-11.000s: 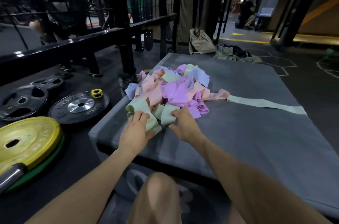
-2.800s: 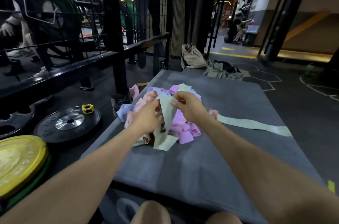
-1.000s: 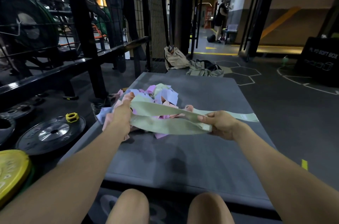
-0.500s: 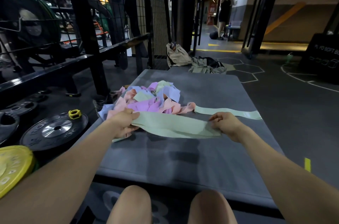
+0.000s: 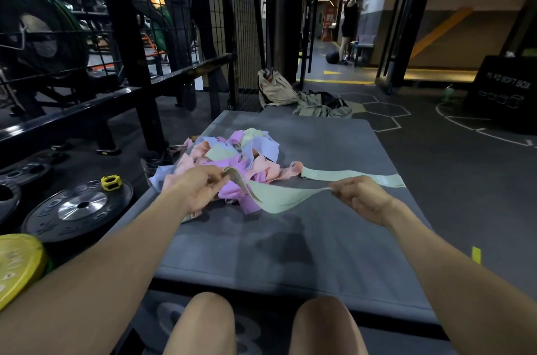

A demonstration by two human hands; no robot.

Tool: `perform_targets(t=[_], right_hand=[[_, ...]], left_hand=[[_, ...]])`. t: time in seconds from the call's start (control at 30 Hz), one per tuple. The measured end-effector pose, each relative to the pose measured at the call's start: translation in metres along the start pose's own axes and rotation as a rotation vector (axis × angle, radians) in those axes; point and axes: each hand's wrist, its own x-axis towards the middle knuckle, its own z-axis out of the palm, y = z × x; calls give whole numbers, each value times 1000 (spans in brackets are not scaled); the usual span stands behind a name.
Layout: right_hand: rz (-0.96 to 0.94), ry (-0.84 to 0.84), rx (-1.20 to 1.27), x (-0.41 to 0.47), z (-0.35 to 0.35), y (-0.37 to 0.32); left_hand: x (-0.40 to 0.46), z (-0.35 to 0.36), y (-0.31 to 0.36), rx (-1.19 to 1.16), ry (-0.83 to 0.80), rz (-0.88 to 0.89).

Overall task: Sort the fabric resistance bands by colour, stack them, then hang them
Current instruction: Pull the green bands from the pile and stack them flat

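Green band [image 5: 276, 199] runs left-right mid-frame between our hands: left hand [image 5: 200, 189] and right hand [image 5: 357, 196] each pinch an end.

**Body inventory: two bare arms, two hands, two knees**

- Left arm: bare forearm, reaching forward from the lower left edge of the view, wrist roughly straight.
- Left hand [image 5: 199, 190]: back facing up, fingers curled, thumb and fingertips pinching one end of a pale green fabric resistance band [image 5: 279, 199].
- Right arm: bare forearm, entering from the lower right, angled inward.
- Right hand [image 5: 361, 197]: knuckles up, fingers curled, pinching the band's other end.
- Hands: well apart, level with each other, band sagging between them.
- Knees: both bare, at the bottom edge.
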Motion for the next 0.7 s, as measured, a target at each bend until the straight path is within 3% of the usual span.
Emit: perform_targets(t=[0.1,0.37,0.47,0.7], right_hand=[[-25,-5,-9,0,-6,4],[18,270,36,7,-39,14],[40,335,-12,12,-60,19],[52,599,-187,36,-118,33]], left_hand=[[6,9,-6,95,18,53],[33,36,-24,439,161,147],[40,55,-31,391,128,164],[73,111,-50,647,72,220]])
